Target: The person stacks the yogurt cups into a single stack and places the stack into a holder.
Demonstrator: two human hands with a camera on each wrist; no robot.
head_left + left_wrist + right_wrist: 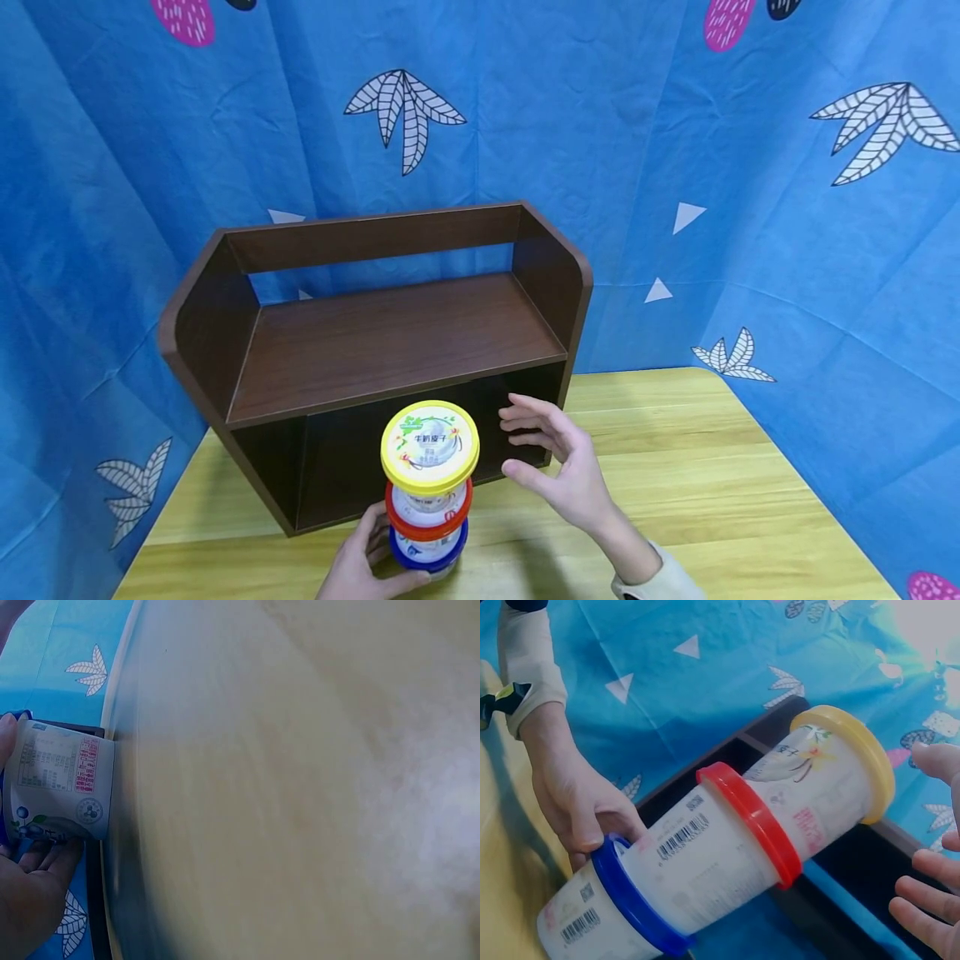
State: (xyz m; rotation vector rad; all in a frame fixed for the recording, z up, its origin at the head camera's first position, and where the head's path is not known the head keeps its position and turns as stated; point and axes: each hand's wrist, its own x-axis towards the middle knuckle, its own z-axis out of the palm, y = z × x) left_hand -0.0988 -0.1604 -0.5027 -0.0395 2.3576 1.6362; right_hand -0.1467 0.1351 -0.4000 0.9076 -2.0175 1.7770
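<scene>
Three white tubs stand stacked upright on the table. A yellow-lidded tub [430, 446] is on top, a red-lidded tub [428, 515] in the middle, and a blue-lidded tub [428, 552] at the bottom. My left hand [365, 557] grips the bottom tub, thumb on the near side and fingers behind. The left wrist view shows the printed side of that blue-lidded tub [64, 780]. To the right of the stack, my right hand [558, 462] is held in the air, fingers spread and slightly bent, apart from the tubs. It holds nothing.
Behind the stack stands a dark brown wooden shelf [405, 342] with an upper board and a lower compartment. The light wood table [697, 483] extends to the right. A blue patterned cloth [585, 125] hangs around the back and sides.
</scene>
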